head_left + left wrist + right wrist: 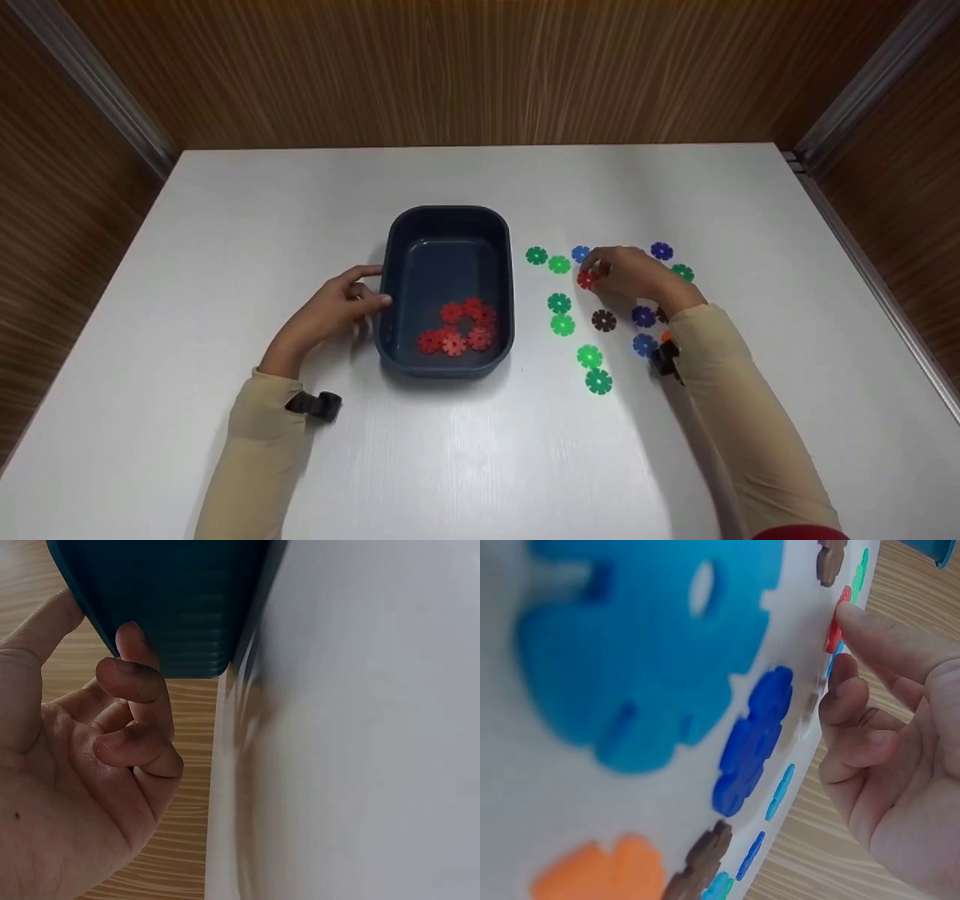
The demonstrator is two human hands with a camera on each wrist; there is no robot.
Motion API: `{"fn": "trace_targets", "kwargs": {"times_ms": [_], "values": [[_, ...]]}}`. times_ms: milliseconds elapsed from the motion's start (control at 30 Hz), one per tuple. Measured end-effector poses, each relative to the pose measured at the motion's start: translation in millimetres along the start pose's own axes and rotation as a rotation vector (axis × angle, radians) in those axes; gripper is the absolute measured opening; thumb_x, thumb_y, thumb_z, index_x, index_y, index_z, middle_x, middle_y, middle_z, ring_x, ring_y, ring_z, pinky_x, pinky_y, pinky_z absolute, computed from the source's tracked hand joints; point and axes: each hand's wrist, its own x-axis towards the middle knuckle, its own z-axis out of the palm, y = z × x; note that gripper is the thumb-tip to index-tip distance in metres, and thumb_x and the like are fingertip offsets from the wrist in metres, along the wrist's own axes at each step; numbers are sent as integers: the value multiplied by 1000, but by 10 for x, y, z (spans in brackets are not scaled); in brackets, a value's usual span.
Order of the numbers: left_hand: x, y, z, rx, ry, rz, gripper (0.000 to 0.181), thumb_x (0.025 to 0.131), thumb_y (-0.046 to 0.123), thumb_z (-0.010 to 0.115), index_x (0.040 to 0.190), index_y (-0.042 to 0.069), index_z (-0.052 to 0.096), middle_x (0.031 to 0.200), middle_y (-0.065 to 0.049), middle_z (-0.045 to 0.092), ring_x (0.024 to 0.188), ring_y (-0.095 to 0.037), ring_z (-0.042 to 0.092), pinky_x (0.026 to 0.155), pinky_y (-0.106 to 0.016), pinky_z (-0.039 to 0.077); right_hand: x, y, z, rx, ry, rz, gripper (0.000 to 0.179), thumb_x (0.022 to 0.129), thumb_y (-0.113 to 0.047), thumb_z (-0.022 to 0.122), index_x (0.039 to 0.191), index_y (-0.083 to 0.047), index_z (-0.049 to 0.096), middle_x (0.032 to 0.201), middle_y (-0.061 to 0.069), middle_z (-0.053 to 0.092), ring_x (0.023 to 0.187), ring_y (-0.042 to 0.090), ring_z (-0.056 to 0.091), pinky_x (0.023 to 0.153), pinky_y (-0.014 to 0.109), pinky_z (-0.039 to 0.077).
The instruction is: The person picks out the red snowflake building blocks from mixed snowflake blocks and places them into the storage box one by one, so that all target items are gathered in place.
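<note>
A dark blue bin (446, 371) stands on the white table with several red snowflake discs (453, 343) in its near end. At its left side, my left hand (330, 311) holds the rim, with the thumb at the edge and a curled finger against the outer wall (187, 622). To the right of the bin, my right hand (634, 274) pinches a red snowflake disc (586, 280) by its edge, low over the table. In the right wrist view the thumb (870, 626) presses this red disc, while the other fingers curl below it.
Around the right hand lie several loose discs: green ones (559, 303), a brown one (604, 321), and blue ones (643, 316). An orange disc (667, 337) is partly hidden by the right wrist. Wood-grain panels (480, 75) enclose the table's far side and flanks.
</note>
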Motion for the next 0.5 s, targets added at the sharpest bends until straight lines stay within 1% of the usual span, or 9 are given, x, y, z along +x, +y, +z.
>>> {"fn": "trace_targets", "kwargs": {"times_ms": [133,233,367,433,500], "values": [[7,7,5,-11,-2,-5,57,94,28,64,143,9,43,87,0,62,74,-18,58,72,-31,48,5,-18,8,8,-1,-4,34,91,-2,57,124,-9,57,120,16,58,108,31,55,98,48,47],[7,18,3,-18,-2,-13,57,94,28,64,144,9,42,88,1,62,74,-17,57,72,-31,48,10,-45,23,0,12,-19,35,91,0,55,125,-8,54,123,18,57,107,32,55,96,48,48],[12,19,-2,-13,1,-17,57,94,28,63,144,8,42,87,1,62,75,-18,57,71,-30,48,5,-89,41,-27,2,-9,40,92,-1,57,129,-13,49,127,20,56,103,31,57,95,47,49],[17,15,-4,-8,3,-15,57,94,28,63,144,8,42,87,1,62,75,-18,57,71,-30,48,-2,-111,47,-47,-1,-4,41,92,-3,58,129,-16,47,123,19,58,98,29,57,92,45,51],[22,11,-7,1,6,-11,57,94,28,63,143,8,43,87,1,62,75,-18,57,72,-30,48,-6,-126,50,-70,7,-14,40,93,-4,58,129,-16,47,117,19,60,92,27,58,88,42,53]]}}
